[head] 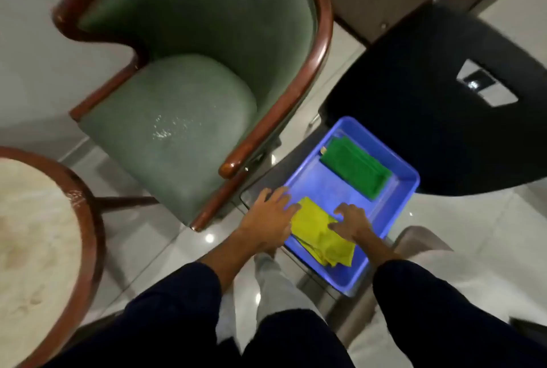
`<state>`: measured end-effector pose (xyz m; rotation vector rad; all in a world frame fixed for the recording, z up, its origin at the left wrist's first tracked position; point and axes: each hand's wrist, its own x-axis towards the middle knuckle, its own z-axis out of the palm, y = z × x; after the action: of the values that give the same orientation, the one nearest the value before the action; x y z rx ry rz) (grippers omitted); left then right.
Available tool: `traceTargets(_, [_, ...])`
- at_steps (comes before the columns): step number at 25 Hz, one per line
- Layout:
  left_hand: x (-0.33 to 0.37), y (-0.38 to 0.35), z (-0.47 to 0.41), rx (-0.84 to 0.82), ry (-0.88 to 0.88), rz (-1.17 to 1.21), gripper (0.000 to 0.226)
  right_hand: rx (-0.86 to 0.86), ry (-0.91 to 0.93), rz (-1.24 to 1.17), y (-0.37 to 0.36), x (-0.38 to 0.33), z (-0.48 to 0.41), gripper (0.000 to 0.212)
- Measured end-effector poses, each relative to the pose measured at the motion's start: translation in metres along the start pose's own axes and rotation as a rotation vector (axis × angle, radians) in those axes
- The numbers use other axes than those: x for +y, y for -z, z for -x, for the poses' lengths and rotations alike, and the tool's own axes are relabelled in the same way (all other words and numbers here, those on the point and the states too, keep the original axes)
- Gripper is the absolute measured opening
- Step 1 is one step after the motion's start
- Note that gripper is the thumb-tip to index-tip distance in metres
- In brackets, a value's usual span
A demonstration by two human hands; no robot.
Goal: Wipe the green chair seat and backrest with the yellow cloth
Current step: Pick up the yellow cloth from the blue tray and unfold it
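The green chair [189, 119] with a brown wooden frame stands at upper left, and its seat shows a shiny wet patch. To its right a blue tray [393, 213] holds the folded yellow cloth [316, 234] at its near end. My left hand [270, 218] rests spread on the cloth's left edge and the tray rim. My right hand [352, 224] lies on the cloth's right side with bent fingers. Neither hand has the cloth lifted.
A folded green cloth [358, 169] lies at the tray's far end. A black chair [444, 101] stands behind the tray. A round table [38, 249] with a wooden rim fills the lower left. The floor is glossy pale tile.
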<state>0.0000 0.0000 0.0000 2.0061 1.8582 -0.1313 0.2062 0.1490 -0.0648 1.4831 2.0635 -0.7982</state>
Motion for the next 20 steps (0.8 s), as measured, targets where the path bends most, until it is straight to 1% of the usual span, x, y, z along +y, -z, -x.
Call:
traceTargets(1, [0.006,-0.016,0.002,-0.038,0.021,0.011,0.047,-0.102,-0.039,0.069,-0.013,0.008,-0.004,0.053])
traceTargets(3, [0.010,-0.042,0.021,-0.038,-0.023,0.071,0.043,-0.216,-0.122,0.102,-0.030,0.012,-0.005,0.064])
traceTargets(4, [0.012,-0.047,0.037,-0.031,0.009,0.099,0.040,-0.251,-0.176,0.077,-0.032,0.010,-0.003,0.064])
traceTargets(5, [0.013,-0.048,0.045,0.007,0.012,0.119,0.039,-0.276,-0.189,0.077,-0.033,0.010,-0.001,0.060])
traceTargets(6, [0.013,-0.043,0.050,0.000,0.029,0.165,0.039,-0.306,-0.150,0.122,-0.031,0.010,0.002,0.053])
traceTargets(7, [0.009,-0.038,0.050,0.031,0.049,0.229,0.041,-0.304,-0.069,0.214,-0.025,0.005,0.004,0.047])
traceTargets(8, [0.004,-0.031,0.047,0.050,0.072,0.286,0.043,-0.246,0.046,0.310,-0.018,-0.005,0.007,0.041])
traceTargets(10, [-0.003,-0.022,0.039,0.116,0.124,0.357,0.054,-0.020,0.374,0.443,0.005,-0.041,0.023,0.028])
traceTargets(11, [-0.007,-0.016,0.036,0.133,0.148,0.382,0.066,0.073,0.536,0.461,0.019,-0.063,0.035,0.023])
traceTargets(12, [-0.011,-0.009,0.034,0.131,0.170,0.410,0.077,0.124,0.673,0.450,0.036,-0.085,0.050,0.021])
traceTargets(13, [-0.017,-0.005,0.031,0.129,0.192,0.433,0.082,0.126,0.788,0.411,0.050,-0.105,0.061,0.022])
traceTargets(14, [-0.026,0.002,0.033,0.124,0.225,0.459,0.080,0.100,0.857,0.349,0.067,-0.127,0.071,0.023])
traceTargets(15, [-0.038,0.006,0.036,0.113,0.266,0.504,0.073,0.074,0.848,0.237,0.081,-0.149,0.078,0.022])
traceTargets(17, [-0.070,0.014,0.062,0.130,0.401,0.727,0.048,0.035,0.733,-0.042,0.096,-0.196,0.084,0.022])
traceTargets(18, [-0.089,0.013,0.082,0.160,0.477,0.899,0.035,0.041,0.699,-0.115,0.094,-0.219,0.084,0.024])
traceTargets(19, [-0.111,0.010,0.105,0.217,0.534,1.039,0.027,0.061,0.688,-0.126,0.083,-0.244,0.082,0.029])
traceTargets(20, [-0.131,0.006,0.132,0.278,0.593,1.131,0.024,0.065,0.682,-0.110,0.066,-0.268,0.082,0.036])
